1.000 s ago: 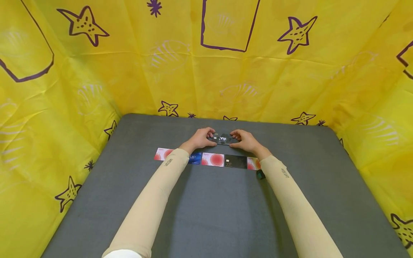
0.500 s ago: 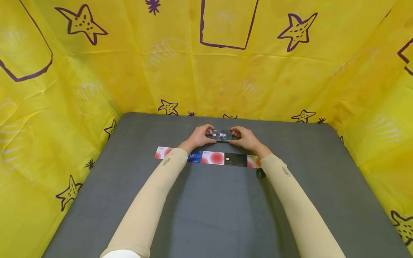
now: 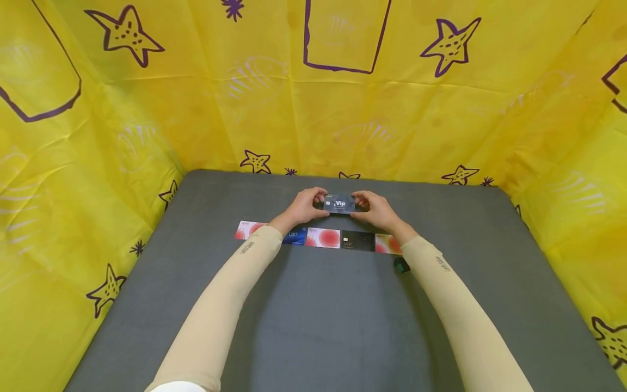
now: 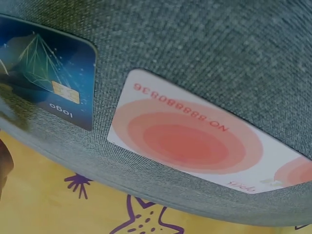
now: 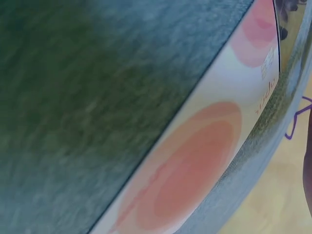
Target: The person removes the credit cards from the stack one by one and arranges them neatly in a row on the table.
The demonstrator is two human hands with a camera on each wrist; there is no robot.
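Note:
Both hands hold one dark grey card [image 3: 339,203] marked "Vip" above the far part of the table. My left hand [image 3: 302,207] pinches its left short end between thumb and fingers. At the right short end, my right hand [image 3: 376,210] pinches it the same way. The printed face is turned up toward the head camera. Nearer than the hands lies a row of cards: a white and red card [image 3: 246,230], a blue card [image 3: 295,236], a second white and red card [image 3: 323,238], a black VIP card [image 3: 358,240] and another red-patterned card [image 3: 387,244].
The grey table [image 3: 323,316] is enclosed by a yellow patterned cloth [image 3: 313,120] at the back and sides. A small black and green object [image 3: 401,265] shows beside the right forearm. The left forearm partly covers the left cards.
The Vip card has risen slightly and its face has tilted further toward the head camera, with both hands keeping their grip. The row of cards has not moved.

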